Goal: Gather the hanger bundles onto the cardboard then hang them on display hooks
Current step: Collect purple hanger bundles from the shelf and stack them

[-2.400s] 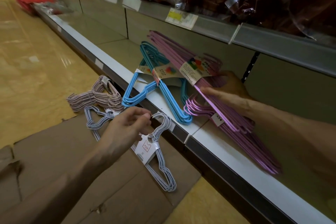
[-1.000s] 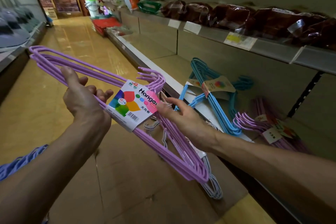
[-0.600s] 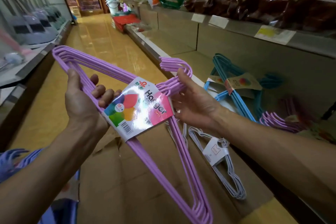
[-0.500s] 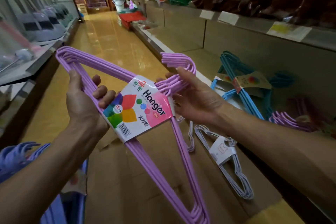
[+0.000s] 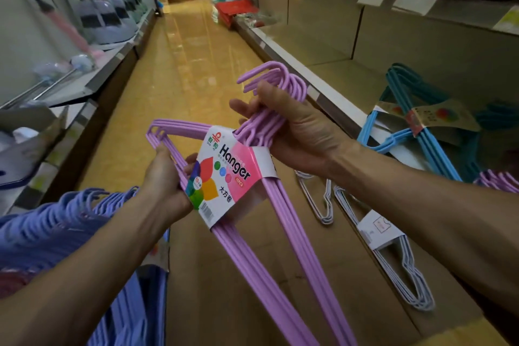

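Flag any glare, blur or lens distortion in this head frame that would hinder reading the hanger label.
Head view: label sharp and legible between left hand and right hand; glare streaks the floor; wide-angle bending at the edges; blue hangers lower left blurred.

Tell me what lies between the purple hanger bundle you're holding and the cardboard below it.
Nothing visible does. The purple hanger bundle is held in the air by the left hand and right hand, directly over bare cardboard. The white hanger bundles lie off to the right.
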